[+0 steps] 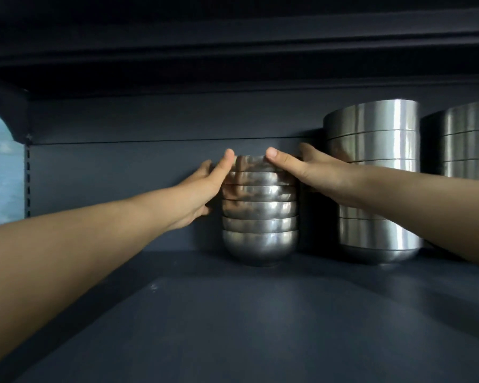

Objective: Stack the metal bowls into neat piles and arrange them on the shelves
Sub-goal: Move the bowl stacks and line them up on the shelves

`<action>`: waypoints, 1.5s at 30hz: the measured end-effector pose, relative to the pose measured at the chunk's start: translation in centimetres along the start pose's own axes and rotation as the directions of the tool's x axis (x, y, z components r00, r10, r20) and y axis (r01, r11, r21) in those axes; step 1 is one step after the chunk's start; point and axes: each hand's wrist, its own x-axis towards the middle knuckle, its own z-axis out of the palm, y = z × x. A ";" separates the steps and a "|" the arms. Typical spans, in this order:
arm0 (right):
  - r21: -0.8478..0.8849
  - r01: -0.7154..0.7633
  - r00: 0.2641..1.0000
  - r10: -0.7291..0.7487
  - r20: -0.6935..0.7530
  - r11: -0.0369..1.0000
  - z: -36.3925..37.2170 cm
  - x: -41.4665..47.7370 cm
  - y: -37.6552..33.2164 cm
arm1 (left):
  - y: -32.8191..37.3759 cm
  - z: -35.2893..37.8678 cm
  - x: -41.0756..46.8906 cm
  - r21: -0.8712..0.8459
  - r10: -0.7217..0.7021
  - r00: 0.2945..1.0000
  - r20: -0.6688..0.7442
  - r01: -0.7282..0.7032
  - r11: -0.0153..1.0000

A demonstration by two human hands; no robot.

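Observation:
A pile of several small round metal bowls (260, 225) stands upright on the dark shelf board (233, 313), near the back wall. My left hand (205, 189) holds the pile's left side, thumb on the top bowl's rim and fingers behind it. My right hand (304, 170) holds the right side, thumb on the top rim and fingers reaching round the back. To the right stands a taller pile of wider metal bowls (376, 189), partly hidden by my right forearm.
A third pile of wide metal bowls (465, 145) sits at the far right edge. The shelf above (233, 64) hangs low over the piles. A slotted upright (27, 178) marks the left end, with a pale blue wall beyond it.

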 end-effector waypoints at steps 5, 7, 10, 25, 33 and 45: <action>-0.052 0.003 0.997 -0.007 -0.081 0.999 -1.1 -1.6 -1.8 | 2.0 -1.6 -1.8 0.261 0.061 0.987 -0.150 -0.020 0.965; -0.132 -0.003 0.995 -0.010 -0.101 0.991 -1.4 -2.8 -2.7 | 2.9 -1.9 -3.3 0.412 0.113 0.983 -0.145 -0.044 0.910; -0.247 -0.007 0.996 -0.015 -0.084 0.969 -1.9 -4.8 -3.9 | 4.0 -2.3 -5.2 0.540 0.154 0.980 -0.123 -0.064 0.839; -0.551 0.027 0.983 0.078 0.166 0.834 -2.3 -11.4 -5.5 | 3.3 -0.5 -13.4 0.700 0.114 0.992 0.048 -0.115 0.704; -0.568 -0.052 0.919 0.262 0.294 0.821 -5.1 -14.8 -7.0 | 9.8 -1.3 -16.4 0.777 -0.058 0.988 0.140 -0.074 0.625; -0.557 -0.087 0.800 0.391 0.455 0.826 -17.0 -20.6 -20.7 | 28.1 -2.6 -24.2 0.879 -0.275 0.936 0.221 -0.069 0.472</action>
